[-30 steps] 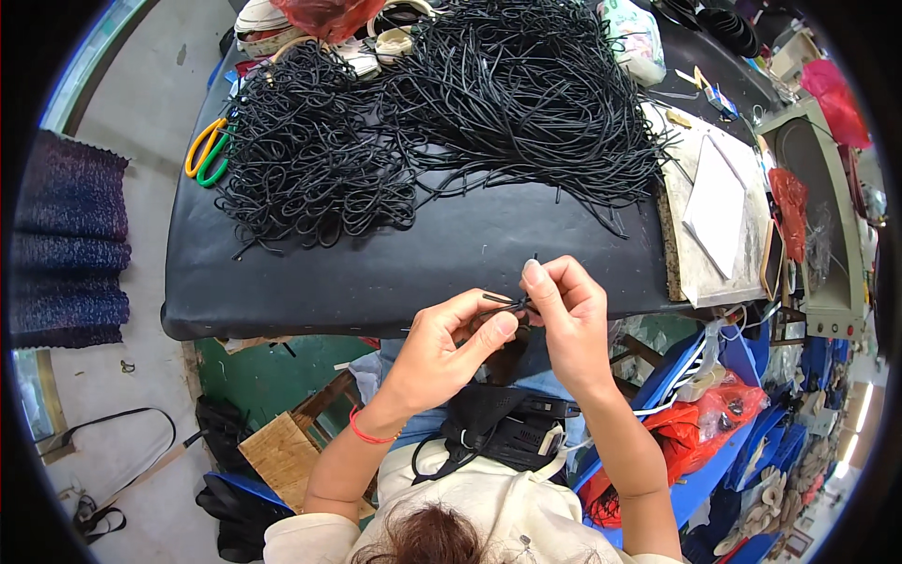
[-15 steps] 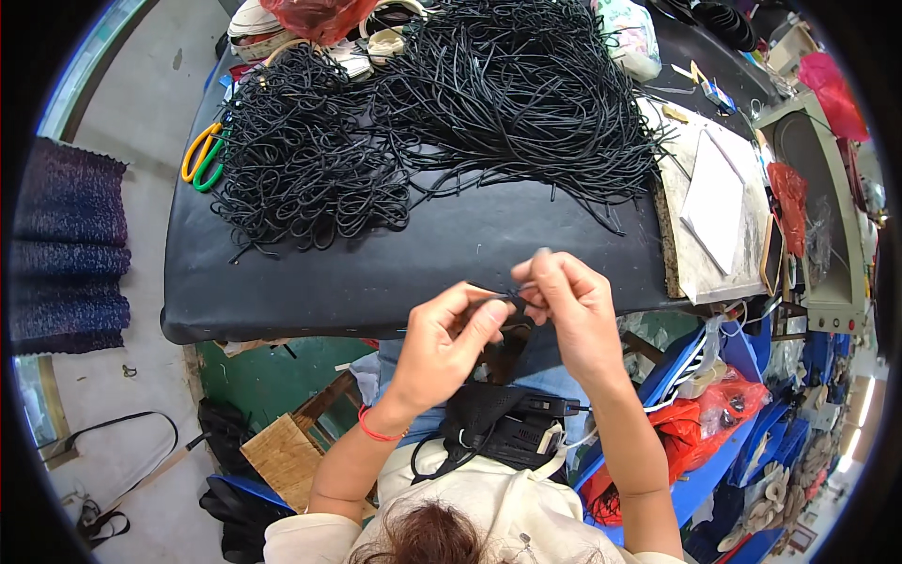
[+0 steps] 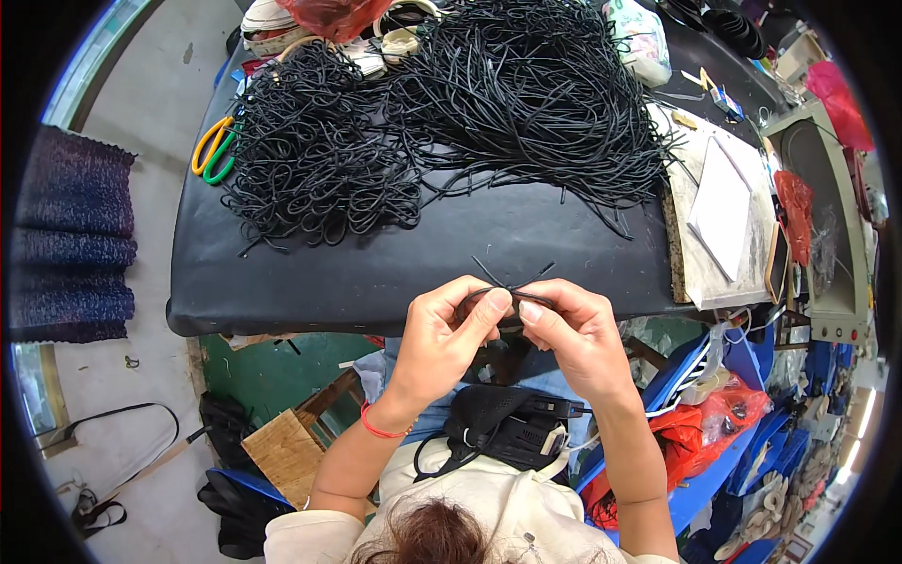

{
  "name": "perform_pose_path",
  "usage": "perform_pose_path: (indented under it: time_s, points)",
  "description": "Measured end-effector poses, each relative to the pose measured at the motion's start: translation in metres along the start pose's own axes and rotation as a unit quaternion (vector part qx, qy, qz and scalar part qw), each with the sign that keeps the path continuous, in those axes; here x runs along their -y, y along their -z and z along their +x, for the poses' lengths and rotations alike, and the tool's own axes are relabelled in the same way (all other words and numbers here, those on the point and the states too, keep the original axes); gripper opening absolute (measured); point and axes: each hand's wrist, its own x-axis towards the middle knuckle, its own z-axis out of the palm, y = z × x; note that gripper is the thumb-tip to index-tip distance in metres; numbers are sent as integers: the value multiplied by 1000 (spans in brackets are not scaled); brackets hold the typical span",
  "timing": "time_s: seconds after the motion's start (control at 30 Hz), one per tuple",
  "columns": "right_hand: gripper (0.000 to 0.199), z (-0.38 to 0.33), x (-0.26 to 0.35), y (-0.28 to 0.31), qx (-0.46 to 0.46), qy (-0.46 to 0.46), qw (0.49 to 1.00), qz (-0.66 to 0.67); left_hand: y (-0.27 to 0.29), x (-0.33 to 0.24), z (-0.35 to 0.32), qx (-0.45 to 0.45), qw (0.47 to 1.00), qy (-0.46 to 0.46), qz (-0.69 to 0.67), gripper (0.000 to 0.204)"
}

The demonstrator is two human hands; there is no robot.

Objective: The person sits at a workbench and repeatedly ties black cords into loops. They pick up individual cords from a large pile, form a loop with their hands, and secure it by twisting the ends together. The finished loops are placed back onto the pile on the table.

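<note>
Between my two hands a thin black cord (image 3: 510, 289) crosses over itself in what looks like a knot, with its two ends sticking up and apart. My left hand (image 3: 449, 324) pinches one side of it between thumb and fingers. The other side is gripped by my right hand (image 3: 575, 334) in the same way. Both hands are held at the near edge of the black-covered table (image 3: 376, 282). Farther back lie a heap of looped black cords (image 3: 324, 169) on the left and a larger pile of straighter black cords (image 3: 545, 103) on the right.
Scissors with orange and green handles (image 3: 214, 150) lie left of the looped heap. At the right a pale board (image 3: 676, 282) carries a white sheet (image 3: 722, 211). A red plastic bag (image 3: 719, 414) sits low on the right, and a wooden stool (image 3: 282, 456) stands below left.
My right hand has lowered and come level with the left. The cord's crossing and its two upright ends now show between my fingers. The view has shifted slightly.
</note>
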Motion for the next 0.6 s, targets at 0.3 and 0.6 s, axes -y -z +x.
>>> perform_pose_path:
  time_s: [0.3, 0.6]
  points:
    - [21, 1, 2, -17, -39, -30, 995, 92, -14, 2, 9, -64, 986, -33, -150, 21]
    - [22, 13, 23, -7, -87, 144, 966, -195, 9, -10, 9, 99, 982, 54, -150, 21]
